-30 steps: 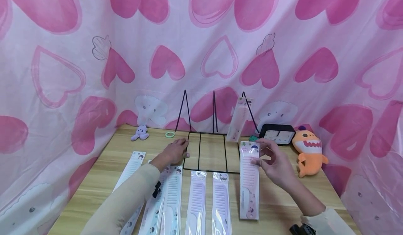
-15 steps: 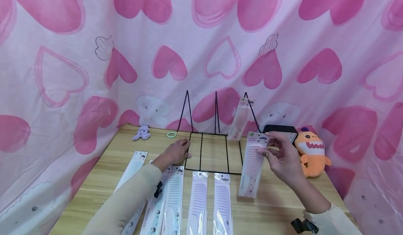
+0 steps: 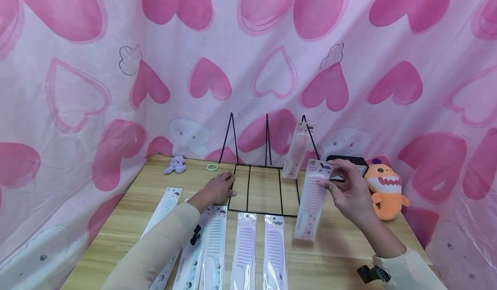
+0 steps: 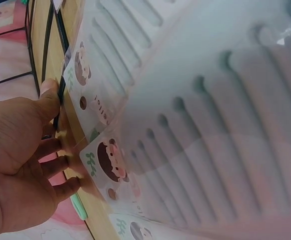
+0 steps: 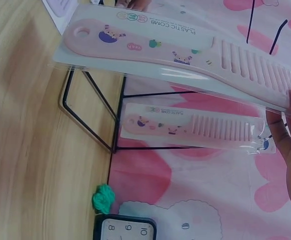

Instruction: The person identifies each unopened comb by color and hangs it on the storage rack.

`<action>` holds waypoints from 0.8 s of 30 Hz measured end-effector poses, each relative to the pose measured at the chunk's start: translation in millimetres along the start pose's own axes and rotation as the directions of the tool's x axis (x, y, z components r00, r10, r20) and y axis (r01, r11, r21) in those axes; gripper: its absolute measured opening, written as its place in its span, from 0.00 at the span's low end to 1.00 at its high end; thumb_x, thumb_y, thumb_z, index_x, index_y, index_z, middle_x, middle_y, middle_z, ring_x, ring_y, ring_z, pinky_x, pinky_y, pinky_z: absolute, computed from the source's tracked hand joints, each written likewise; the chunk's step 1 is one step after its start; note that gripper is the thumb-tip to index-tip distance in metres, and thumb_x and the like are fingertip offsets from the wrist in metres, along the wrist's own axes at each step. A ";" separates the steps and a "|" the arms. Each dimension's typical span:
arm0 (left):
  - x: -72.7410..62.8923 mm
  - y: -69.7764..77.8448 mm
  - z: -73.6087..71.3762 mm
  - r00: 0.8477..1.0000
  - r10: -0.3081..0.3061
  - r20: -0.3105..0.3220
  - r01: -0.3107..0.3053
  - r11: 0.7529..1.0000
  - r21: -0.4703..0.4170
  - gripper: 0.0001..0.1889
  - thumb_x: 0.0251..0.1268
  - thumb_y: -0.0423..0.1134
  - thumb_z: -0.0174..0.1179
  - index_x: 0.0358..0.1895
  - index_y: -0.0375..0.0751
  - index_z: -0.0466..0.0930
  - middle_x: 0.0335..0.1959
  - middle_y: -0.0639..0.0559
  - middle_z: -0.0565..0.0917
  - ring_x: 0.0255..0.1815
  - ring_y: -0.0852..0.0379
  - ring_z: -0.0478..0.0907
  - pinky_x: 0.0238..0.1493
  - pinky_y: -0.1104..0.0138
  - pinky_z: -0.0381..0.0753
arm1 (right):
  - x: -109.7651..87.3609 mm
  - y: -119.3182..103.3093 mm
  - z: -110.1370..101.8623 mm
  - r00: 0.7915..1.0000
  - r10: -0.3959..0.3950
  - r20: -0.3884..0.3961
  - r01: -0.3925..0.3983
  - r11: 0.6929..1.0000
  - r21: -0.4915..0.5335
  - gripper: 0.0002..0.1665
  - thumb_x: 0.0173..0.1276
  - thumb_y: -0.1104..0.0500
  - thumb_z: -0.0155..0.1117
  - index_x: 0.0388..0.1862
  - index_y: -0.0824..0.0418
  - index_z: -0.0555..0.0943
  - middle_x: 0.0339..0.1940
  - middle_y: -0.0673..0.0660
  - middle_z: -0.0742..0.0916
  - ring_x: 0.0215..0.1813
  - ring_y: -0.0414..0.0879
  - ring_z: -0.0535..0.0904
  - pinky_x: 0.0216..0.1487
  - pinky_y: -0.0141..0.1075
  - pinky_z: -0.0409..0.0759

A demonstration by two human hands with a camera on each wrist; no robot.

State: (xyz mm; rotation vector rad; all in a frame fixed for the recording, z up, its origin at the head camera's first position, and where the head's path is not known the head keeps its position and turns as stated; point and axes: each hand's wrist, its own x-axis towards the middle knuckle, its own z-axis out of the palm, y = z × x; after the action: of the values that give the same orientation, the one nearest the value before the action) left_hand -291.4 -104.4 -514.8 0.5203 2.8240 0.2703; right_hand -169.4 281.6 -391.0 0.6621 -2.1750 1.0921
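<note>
In the head view my right hand (image 3: pixel 349 190) pinches the upper edge of a packaged pink comb (image 3: pixel 311 199), its thumb on the front of the card. The comb hangs slightly tilted at the front right corner of a black wire rack (image 3: pixel 248 190). A second packaged pink comb (image 5: pixel 185 125) hangs from the rack's right hook, behind the held one in the right wrist view. My left hand (image 3: pixel 219 187) rests at the left side of the rack's base. In the left wrist view its thumb touches the black wire and its other fingers reach down toward the table.
Packaged blue-green combs (image 3: pixel 214 247) and lilac combs (image 3: pixel 243 251) lie along the table's front. A black clock (image 3: pixel 345 159) and an orange shark plush (image 3: pixel 383 190) stand at right. A purple toy (image 3: pixel 176 165) and green ring (image 3: pixel 212 167) sit at back left.
My right hand has raised the pink comb off the table and moved it slightly right and back, its lower end now tilting left. The left hand stays at the rack.
</note>
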 end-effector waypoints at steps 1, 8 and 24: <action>0.0 -0.1 -0.4 1.000 0.001 -0.002 -0.001 1.000 -0.001 0.37 0.89 0.55 0.54 0.90 0.41 0.58 0.93 0.41 0.55 0.93 0.37 0.53 0.91 0.42 0.61 | 0.5 1.0 0.8 1.000 0.008 0.003 -0.008 1.000 0.003 0.46 0.55 0.88 0.76 0.72 0.72 0.73 0.57 0.65 0.83 0.51 0.30 0.81 0.55 0.17 0.84; -1.2 1.3 -1.4 1.000 0.006 -0.002 -0.006 1.000 -0.012 0.37 0.89 0.54 0.54 0.90 0.41 0.58 0.93 0.41 0.55 0.93 0.37 0.53 0.91 0.42 0.61 | 5.9 10.5 6.9 0.997 0.075 0.022 -0.076 0.997 0.023 0.45 0.58 0.88 0.73 0.72 0.72 0.69 0.59 0.64 0.81 0.51 0.31 0.80 0.54 0.18 0.85; -2.5 0.2 -1.6 1.000 0.021 -0.006 -0.021 1.000 0.012 0.38 0.88 0.54 0.55 0.89 0.38 0.59 0.92 0.39 0.58 0.92 0.36 0.56 0.88 0.41 0.66 | 34.9 31.7 21.0 0.986 0.165 0.031 -0.166 0.986 0.026 0.42 0.68 0.81 0.73 0.75 0.62 0.68 0.51 0.62 0.79 0.47 0.40 0.77 0.45 0.14 0.83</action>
State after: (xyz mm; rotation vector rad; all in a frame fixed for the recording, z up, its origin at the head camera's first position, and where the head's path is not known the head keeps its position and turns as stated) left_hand -289.6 -105.4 -512.7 0.5530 2.8292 0.2600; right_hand -220.6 275.5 -392.9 0.5190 -2.2758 1.2071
